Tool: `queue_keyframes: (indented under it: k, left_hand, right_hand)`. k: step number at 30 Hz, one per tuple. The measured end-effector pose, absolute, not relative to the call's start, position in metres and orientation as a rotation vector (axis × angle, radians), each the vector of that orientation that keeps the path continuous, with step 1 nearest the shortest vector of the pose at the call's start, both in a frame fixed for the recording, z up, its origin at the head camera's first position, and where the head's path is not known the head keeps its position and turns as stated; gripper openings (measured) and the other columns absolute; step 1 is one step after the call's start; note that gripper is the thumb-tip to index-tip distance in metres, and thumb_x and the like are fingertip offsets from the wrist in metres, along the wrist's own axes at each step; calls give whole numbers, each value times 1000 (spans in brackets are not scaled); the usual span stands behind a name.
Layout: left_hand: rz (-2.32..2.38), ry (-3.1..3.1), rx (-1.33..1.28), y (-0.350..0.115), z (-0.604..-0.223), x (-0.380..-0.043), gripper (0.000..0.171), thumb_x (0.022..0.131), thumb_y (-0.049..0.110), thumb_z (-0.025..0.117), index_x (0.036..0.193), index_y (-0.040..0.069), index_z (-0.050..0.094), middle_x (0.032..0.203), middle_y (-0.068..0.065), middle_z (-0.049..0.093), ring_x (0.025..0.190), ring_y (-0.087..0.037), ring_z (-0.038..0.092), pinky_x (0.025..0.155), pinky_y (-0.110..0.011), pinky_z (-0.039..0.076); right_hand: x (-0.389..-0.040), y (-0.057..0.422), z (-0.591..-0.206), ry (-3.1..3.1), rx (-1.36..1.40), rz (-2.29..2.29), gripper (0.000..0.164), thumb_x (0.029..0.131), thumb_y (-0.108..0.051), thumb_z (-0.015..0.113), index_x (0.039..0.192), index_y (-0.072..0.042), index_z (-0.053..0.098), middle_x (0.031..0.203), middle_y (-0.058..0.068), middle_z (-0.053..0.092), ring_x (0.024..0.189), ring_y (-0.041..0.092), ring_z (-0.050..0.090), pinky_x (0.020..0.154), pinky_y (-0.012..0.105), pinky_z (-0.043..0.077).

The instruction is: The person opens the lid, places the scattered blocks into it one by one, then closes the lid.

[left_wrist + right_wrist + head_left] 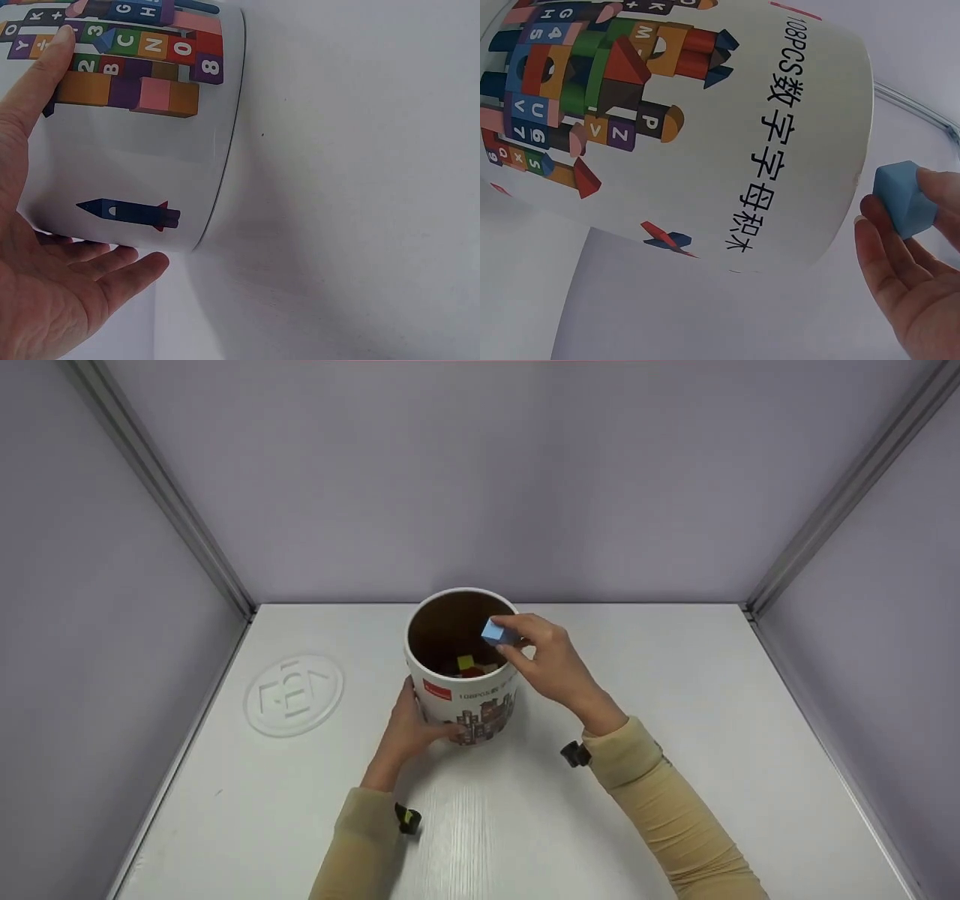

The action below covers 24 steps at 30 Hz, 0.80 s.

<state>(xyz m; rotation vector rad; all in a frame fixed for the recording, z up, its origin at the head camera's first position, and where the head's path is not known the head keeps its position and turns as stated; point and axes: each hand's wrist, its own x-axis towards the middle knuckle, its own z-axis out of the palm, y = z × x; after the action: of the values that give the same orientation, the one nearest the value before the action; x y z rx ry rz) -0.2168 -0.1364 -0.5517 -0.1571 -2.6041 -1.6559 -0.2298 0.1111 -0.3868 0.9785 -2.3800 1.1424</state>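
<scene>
A white printed bucket stands on the table, tilted slightly toward me, its mouth facing up. My left hand holds the bucket's lower left side, thumb across the front and fingers round the side; the left wrist view shows the same hand against its wall. My right hand pinches a light blue block over the right part of the bucket's rim. In the right wrist view, thumb and fingertips hold the blue block beside the rim. Inside the bucket lie a yellow block and other pieces, partly in shadow.
A round white embossed disc lies on the white table to the left of the bucket. Grey panels enclose the table at the back and both sides, joined by metal corner posts.
</scene>
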Motion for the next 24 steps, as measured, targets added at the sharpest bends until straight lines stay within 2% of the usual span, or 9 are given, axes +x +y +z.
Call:
queue_keyframes:
  k: [8, 12, 16, 20, 24]
  left_hand:
    - [-1632, -2613, -153, -136, -552, -218, 124, 56, 40, 96, 153, 14, 23, 144, -4, 44, 134, -22, 41, 115, -44, 30]
    - [-1643, -2607, -158, -136, -552, -218, 124, 55, 41, 97, 152, 15, 23, 144, -3, 44, 134, -22, 41, 115, -45, 30]
    - [-1637, -2610, -164, -137, -552, -218, 124, 56, 40, 97, 152, 14, 23, 144, -5, 44, 134, -23, 41, 115, -45, 30]
    - [-1624, -2616, -168, -137, -553, -218, 124, 56, 39, 97, 153, 13, 23, 144, -5, 44, 134, -23, 41, 115, -43, 30]
    - [-1624, -2613, -176, -137, -553, -218, 124, 56, 40, 97, 152, 14, 23, 144, -4, 44, 134, -21, 41, 115, -42, 30]
  right_hand:
    - [-234, 106, -396, -2413, 972, 1122, 36, 93, -6, 68, 129, -5, 62, 113, 8, 63, 88, 14, 60, 76, 36, 57]
    - [-235, 104, -398, -2429, 966, 1118, 40, 93, -7, 67, 132, -5, 60, 118, 10, 62, 89, 18, 60, 77, 39, 57]
    - [-236, 105, -399, -2441, 940, 1097, 48, 95, -14, 68, 140, -7, 53, 131, 12, 56, 109, 23, 59, 92, 38, 52]
    - [-236, 109, -401, -2447, 864, 1109, 52, 95, -24, 67, 142, -8, 51, 141, 13, 49, 130, 24, 47, 108, 40, 41]
    - [-240, 116, -408, -2467, 784, 1199, 62, 95, -31, 67, 146, -5, 45, 144, 13, 45, 133, 24, 42, 107, 40, 42]
